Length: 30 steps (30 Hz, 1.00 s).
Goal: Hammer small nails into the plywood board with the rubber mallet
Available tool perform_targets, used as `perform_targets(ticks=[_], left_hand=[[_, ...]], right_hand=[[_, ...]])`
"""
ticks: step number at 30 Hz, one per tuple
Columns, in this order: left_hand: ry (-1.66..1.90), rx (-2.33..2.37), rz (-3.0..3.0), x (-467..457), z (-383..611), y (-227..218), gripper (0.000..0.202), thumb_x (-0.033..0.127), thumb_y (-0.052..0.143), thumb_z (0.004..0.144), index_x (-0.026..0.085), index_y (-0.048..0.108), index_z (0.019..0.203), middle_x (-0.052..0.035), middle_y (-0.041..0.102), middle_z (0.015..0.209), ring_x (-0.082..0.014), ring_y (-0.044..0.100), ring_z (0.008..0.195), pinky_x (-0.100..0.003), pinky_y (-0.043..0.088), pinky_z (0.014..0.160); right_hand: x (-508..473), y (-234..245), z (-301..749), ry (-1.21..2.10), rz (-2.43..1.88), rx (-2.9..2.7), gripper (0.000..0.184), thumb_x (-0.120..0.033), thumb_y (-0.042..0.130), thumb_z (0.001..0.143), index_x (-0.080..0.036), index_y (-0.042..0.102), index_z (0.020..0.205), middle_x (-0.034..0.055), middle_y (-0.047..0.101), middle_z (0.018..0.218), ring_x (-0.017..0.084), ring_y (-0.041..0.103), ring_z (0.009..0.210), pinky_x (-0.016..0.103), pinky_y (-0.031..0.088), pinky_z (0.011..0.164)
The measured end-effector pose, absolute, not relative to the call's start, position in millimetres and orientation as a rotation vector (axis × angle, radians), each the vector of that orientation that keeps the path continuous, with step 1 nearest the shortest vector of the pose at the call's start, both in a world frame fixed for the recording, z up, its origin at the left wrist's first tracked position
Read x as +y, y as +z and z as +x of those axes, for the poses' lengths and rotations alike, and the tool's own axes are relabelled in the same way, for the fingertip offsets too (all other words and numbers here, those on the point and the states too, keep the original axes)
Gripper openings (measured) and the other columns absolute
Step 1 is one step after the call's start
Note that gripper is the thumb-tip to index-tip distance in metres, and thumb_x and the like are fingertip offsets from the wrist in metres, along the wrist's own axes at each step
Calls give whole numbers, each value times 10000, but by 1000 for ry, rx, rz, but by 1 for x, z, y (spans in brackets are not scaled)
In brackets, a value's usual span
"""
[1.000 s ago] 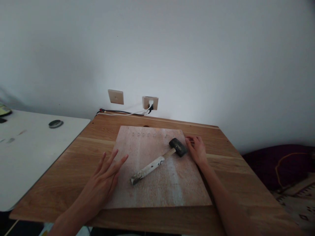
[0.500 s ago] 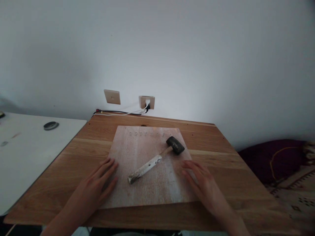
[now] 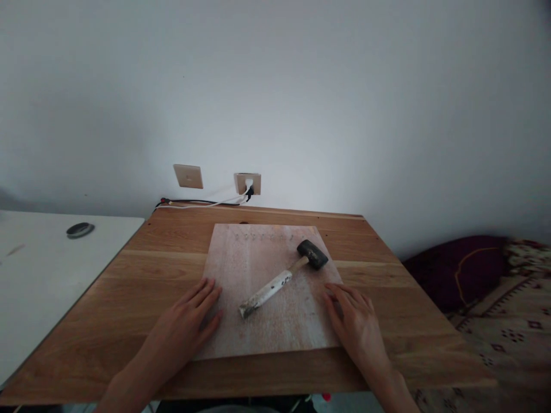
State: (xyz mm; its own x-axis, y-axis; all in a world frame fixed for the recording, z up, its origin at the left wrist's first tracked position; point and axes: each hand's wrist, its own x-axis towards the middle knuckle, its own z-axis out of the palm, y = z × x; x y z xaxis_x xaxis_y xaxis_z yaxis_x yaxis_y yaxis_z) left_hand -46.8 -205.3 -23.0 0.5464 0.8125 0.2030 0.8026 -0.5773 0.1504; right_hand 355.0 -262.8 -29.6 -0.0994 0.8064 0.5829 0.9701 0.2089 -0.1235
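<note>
A pale, worn board (image 3: 241, 264) lies flat on the wooden tabletop (image 3: 150, 275). Across it rests a mallet (image 3: 269, 288) with a black head at the upper right and a white-painted handle pointing to the lower left. Several small clear objects (image 3: 272, 237) form a row along the board's far edge; they are too small to name. My left hand (image 3: 191, 318) lies with fingers stretched over the board's left edge, holding nothing. Over the right edge, my right hand (image 3: 350, 312) rests with its fingers extended and nothing in it. Neither hand touches the mallet.
Behind the table, a plain wall carries a switch plate (image 3: 188, 176) and a socket (image 3: 255, 183) with plugs and cables (image 3: 202, 203). On the left, a dark ring-shaped item (image 3: 80, 230) sits on a white table (image 3: 38, 269). Purple fabric (image 3: 443, 269) and patterned cloth (image 3: 508, 321) are at the right.
The board, with the mallet on it, has slid slightly to the right on the table. Both hands have stayed at its sides. The camera view has shifted a little.
</note>
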Motion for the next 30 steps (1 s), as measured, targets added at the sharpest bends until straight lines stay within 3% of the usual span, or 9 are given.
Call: perform_targets(ticks=[10, 21, 30], left_hand=[[285, 1310, 2826, -199, 21, -12, 481, 367, 583, 1038, 123, 674, 1442, -204, 688, 1482, -398, 643, 1393, -569, 541, 1148], [193, 1107, 2772, -195, 80, -3, 500, 377, 606, 1048, 124, 634, 1479, -185, 639, 1550, -383, 579, 1457, -542, 480, 1201], [247, 982, 2791, -185, 112, 3, 521, 463, 652, 1027, 116, 660, 1415, -229, 663, 1502, -386, 611, 1413, -546, 468, 1195]], right_hand=[[-279, -39, 402, -492, -1874, -1829, 420, -441, 385, 1134, -173, 702, 1191, 163, 814, 999, 347, 759, 958, 482, 522, 855], [-289, -41, 455, -647, -1978, -1742, 448, -458, 362, 1116, -170, 704, 1107, 154, 824, 927, 349, 770, 839, 453, 507, 752], [-295, -39, 480, -641, -2036, -1696, 391, -433, 400, 1084, -187, 703, 1094, 140, 836, 940, 351, 786, 851, 462, 555, 795]])
